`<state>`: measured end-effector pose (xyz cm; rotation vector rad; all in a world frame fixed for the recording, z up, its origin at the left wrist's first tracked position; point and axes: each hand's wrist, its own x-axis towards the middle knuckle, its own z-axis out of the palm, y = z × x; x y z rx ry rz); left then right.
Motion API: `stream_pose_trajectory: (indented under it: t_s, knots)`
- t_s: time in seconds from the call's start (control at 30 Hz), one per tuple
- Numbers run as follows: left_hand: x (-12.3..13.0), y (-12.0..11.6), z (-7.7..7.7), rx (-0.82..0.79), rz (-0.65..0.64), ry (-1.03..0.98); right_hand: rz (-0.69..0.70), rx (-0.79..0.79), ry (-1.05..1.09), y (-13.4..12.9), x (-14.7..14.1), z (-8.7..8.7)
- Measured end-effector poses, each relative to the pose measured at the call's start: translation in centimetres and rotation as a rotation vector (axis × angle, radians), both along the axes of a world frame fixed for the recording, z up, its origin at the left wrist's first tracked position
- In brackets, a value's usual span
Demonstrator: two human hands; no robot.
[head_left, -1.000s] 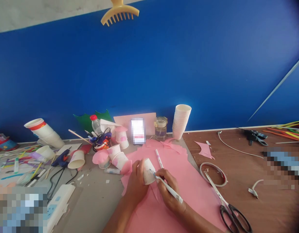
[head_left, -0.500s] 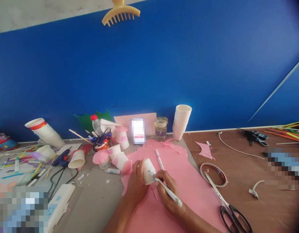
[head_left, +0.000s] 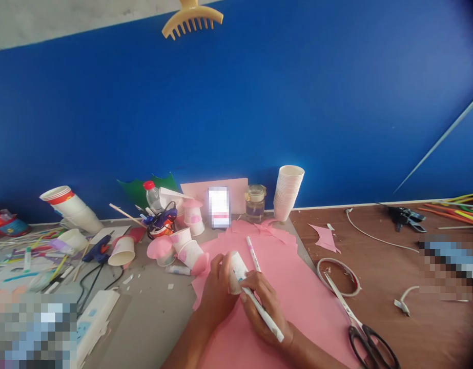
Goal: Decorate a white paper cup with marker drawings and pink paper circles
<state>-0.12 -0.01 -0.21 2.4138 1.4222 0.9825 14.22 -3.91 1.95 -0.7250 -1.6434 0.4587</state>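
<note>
The left hand [head_left: 219, 292] holds a white paper cup [head_left: 238, 271] tilted above a pink craft sheet [head_left: 305, 318], its fingers [head_left: 223, 264] curled around the cup wall. The right hand [head_left: 265, 312] pinches a white marker [head_left: 267, 324] between thumb and fingers, with the tip against the cup's lower side. A second marker [head_left: 253, 254] lies on the sheet just beyond the cup. Scissors [head_left: 369, 341] with black handles rest at the sheet's right edge on the wooden counter [head_left: 397, 266]. Paper cups with pink patches [head_left: 190, 254] lie beside the sheet's far-left edge.
</note>
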Motion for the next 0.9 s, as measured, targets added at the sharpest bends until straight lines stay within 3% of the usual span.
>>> stream_pose_trajectory:
  t_s: [0.67,0.9]
  knots:
    - [0.1,-0.1,0.3,0.060,-0.005,0.028,-0.049,-0.130,0.015,0.2,0.1,-1.1]
    - [0.2,0.0,0.5,0.085,-0.012,0.025,-0.060,-0.108,0.006,0.2,0.1,-0.8]
